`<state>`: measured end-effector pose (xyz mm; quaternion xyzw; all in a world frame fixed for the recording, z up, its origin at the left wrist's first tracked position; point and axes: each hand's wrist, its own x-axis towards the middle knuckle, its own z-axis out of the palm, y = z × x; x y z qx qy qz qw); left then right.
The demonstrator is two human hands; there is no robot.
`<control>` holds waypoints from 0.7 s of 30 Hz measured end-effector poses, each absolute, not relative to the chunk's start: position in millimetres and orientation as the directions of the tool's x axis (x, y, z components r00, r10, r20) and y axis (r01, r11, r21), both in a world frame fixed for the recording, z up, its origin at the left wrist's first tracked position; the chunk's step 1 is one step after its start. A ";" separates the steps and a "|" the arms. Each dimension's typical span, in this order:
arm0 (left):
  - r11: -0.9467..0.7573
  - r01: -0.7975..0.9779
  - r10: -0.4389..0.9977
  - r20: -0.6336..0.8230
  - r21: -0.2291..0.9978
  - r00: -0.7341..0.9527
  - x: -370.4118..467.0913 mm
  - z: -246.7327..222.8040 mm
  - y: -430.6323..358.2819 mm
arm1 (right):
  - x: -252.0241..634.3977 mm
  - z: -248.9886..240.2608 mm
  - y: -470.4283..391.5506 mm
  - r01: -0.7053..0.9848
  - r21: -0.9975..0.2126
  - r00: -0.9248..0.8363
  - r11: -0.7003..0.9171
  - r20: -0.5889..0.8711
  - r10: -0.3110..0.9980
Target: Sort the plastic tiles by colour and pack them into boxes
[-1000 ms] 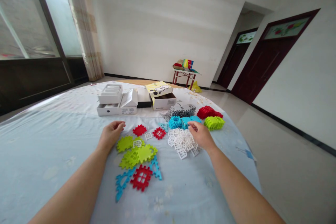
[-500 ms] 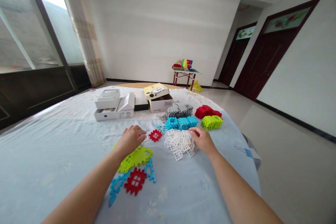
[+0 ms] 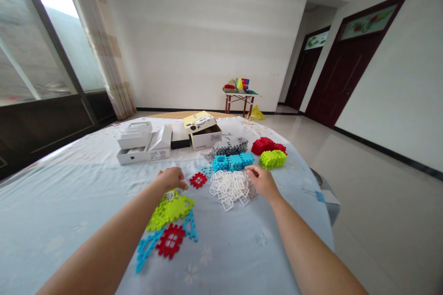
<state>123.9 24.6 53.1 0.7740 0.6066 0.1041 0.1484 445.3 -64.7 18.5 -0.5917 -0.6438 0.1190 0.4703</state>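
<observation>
My left hand point(image 3: 172, 178) is closed, with a small white window piece point(image 3: 185, 184) showing at its fingertips. Just below it lie lime-green interlocking plates point(image 3: 180, 207), one with a white window piece point(image 3: 170, 195) on it. Nearer me are a red window-frame plate point(image 3: 170, 241) and blue triangular pieces point(image 3: 190, 226). My right hand point(image 3: 262, 179) has its fingers pinched together at the right edge of a heap of white window pieces point(image 3: 231, 188); what they hold, if anything, is hidden. Between the hands lies a small red frame plate point(image 3: 198, 180).
Behind the white heap stand stacks of blue plates point(image 3: 235, 162), grey plates point(image 3: 230, 146), red plates point(image 3: 266, 145) and lime-green plates point(image 3: 273, 159). White boxes point(image 3: 134, 156) and a yellow-lidded box point(image 3: 204, 137) stand further back on the cloth-covered round table point(image 3: 86, 212).
The whole view has shifted slightly left. My left hand has drawn a little away from the small red plate, and its fingers have closed on the white piece. My right hand stays beside the white heap.
</observation>
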 end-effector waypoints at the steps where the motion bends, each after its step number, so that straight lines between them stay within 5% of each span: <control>1: -0.217 0.903 0.970 -0.024 0.371 0.242 124.6 54.9 25.1 | 445.7 18.5 -64.5 0.651 -0.708 0.144 0.272 0.468 0.872; 14: -0.305 0.668 0.924 0.042 0.678 0.380 190.8 75.7 16.3 | 450.6 17.1 -61.1 0.643 -0.711 0.160 0.286 0.489 0.857; 21: -0.230 0.866 0.972 0.051 0.444 0.231 177.9 59.4 26.0 | 451.8 15.7 -60.5 0.643 -0.711 0.168 0.285 0.494 0.853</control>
